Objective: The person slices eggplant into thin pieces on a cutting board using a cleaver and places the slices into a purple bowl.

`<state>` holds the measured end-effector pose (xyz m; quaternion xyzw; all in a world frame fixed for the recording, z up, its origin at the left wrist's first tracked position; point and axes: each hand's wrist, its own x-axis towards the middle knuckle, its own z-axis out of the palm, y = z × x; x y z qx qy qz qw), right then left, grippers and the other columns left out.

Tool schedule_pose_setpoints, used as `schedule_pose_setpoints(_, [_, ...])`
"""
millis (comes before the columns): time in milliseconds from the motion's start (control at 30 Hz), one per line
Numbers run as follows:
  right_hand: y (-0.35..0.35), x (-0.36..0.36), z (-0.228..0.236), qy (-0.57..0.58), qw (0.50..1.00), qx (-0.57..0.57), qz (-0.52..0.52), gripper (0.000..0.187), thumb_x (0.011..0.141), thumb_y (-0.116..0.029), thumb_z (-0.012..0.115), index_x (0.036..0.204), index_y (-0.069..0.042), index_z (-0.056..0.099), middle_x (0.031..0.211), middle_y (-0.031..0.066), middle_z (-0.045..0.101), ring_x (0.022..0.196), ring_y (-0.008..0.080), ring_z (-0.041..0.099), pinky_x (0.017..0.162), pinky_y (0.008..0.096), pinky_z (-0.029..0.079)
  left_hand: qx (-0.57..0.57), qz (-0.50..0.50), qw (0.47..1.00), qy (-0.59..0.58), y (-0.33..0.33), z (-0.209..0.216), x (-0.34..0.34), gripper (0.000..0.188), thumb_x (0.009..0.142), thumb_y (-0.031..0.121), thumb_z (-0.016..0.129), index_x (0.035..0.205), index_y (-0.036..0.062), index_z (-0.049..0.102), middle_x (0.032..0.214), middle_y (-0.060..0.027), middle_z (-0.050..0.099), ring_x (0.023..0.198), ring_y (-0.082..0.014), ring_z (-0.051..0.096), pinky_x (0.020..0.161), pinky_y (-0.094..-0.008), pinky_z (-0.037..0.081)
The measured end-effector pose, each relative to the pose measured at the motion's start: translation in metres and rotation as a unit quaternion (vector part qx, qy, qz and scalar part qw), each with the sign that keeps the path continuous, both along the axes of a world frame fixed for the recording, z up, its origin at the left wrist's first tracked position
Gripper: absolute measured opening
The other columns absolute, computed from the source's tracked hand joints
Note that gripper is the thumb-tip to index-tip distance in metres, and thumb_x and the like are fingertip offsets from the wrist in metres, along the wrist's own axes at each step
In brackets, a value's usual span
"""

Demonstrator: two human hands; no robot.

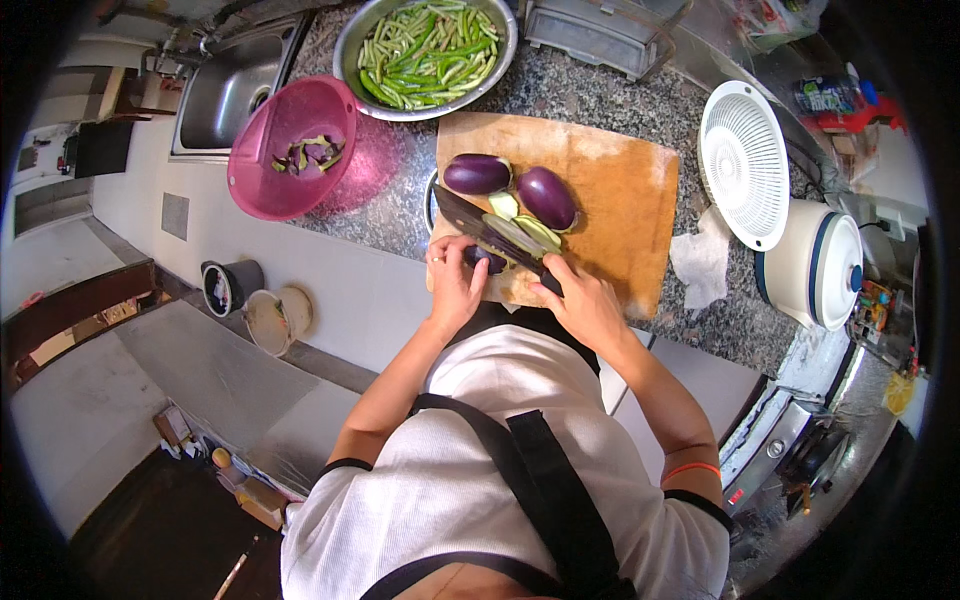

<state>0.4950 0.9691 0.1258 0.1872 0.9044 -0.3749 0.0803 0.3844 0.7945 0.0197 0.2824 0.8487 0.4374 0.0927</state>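
Observation:
On the wooden cutting board (620, 220) my right hand (583, 305) is closed round the handle of a kitchen knife (462, 213), whose broad dark blade slants up to the left. My left hand (457, 277) is closed on a dark purple piece of eggplant (484, 260) at the near side of the blade. Pale green-white eggplant slices (537, 232) lie along the far side of the knife. Beyond them rest two glossy purple pieces, a left eggplant (477, 174) and a right eggplant (547, 198). The blade partly covers the slices, and my fingers hide part of the held piece.
A pink bowl (250, 150) with eggplant trimmings stands left of the board. Behind it is a metal basin (343, 55) of cut green beans. A white colander (745, 165), a crumpled cloth (700, 265) and a white lidded cooker (815, 260) sit at the right.

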Motion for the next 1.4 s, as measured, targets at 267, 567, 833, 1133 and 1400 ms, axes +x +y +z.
schedule_pose_setpoints(267, [-0.012, 0.017, -0.022, 0.068, 0.994, -0.062, -0.061, 0.053, 0.087, -0.039, 0.056, 0.127, -0.006, 0.045, 0.085, 0.0260, 0.063, 0.077, 0.0420, 0.062, 0.066, 0.0483, 0.049, 0.046, 0.019, 0.974, -0.221, -0.017, -0.006, -0.003, 0.056, 0.078, 0.005, 0.068, 0.125, 0.0072, 0.038, 0.107, -0.0105, 0.038, 0.091, -0.0166, 0.045, 0.078, -0.0265, 0.043])
schedule_pose_setpoints(567, [-0.006, 0.048, -0.037, 0.149, 0.958, -0.145, -0.195, 0.040, 0.087, -0.022, 0.059, 0.120, -0.004, 0.046, 0.074, 0.0133, 0.062, 0.058, 0.0220, 0.061, 0.056, 0.0343, 0.047, 0.079, 0.043, 0.935, -0.342, -0.019, 0.006, 0.004, 0.066, 0.076, 0.000, 0.069, 0.128, 0.0097, 0.030, 0.095, -0.0046, 0.048, 0.078, -0.0097, 0.049, 0.067, -0.0227, 0.045])
schedule_pose_setpoints(833, [0.018, 0.082, -0.051, 0.116, 0.854, -0.352, -0.364, 0.042, 0.093, -0.029, 0.053, 0.117, 0.003, 0.045, 0.058, -0.0002, 0.046, 0.043, 0.0059, 0.043, 0.037, 0.0210, 0.036, 0.089, 0.044, 0.927, -0.361, -0.022, -0.003, 0.006, 0.071, 0.070, -0.004, 0.062, 0.132, 0.0060, 0.029, 0.103, -0.0086, 0.051, 0.090, -0.0133, 0.053, 0.072, -0.0248, 0.048])
schedule_pose_setpoints(1133, [0.027, 0.108, -0.078, 0.122, 0.781, -0.425, -0.441, 0.020, 0.096, -0.027, 0.047, 0.088, -0.009, 0.043, 0.061, -0.0003, 0.043, 0.043, 0.0077, 0.041, 0.038, 0.0232, 0.034, 0.128, 0.071, 0.854, -0.499, -0.020, 0.003, -0.002, 0.059, 0.079, 0.005, 0.066, 0.130, 0.0081, 0.037, 0.107, -0.0078, 0.056, 0.096, -0.0172, 0.057, 0.076, -0.0295, 0.051])
schedule_pose_setpoints(1400, [0.034, 0.113, -0.086, 0.102, 0.801, -0.388, -0.443, 0.021, 0.096, -0.029, 0.047, 0.090, -0.009, 0.045, 0.060, -0.0001, 0.043, 0.042, 0.0078, 0.041, 0.037, 0.0233, 0.033, -0.044, 0.126, 0.825, -0.550, -0.017, 0.026, -0.031, 0.042, 0.082, 0.038, 0.063, 0.104, 0.0026, 0.056, 0.085, -0.0028, 0.061, 0.065, -0.0096, 0.057, 0.058, -0.0201, 0.049])
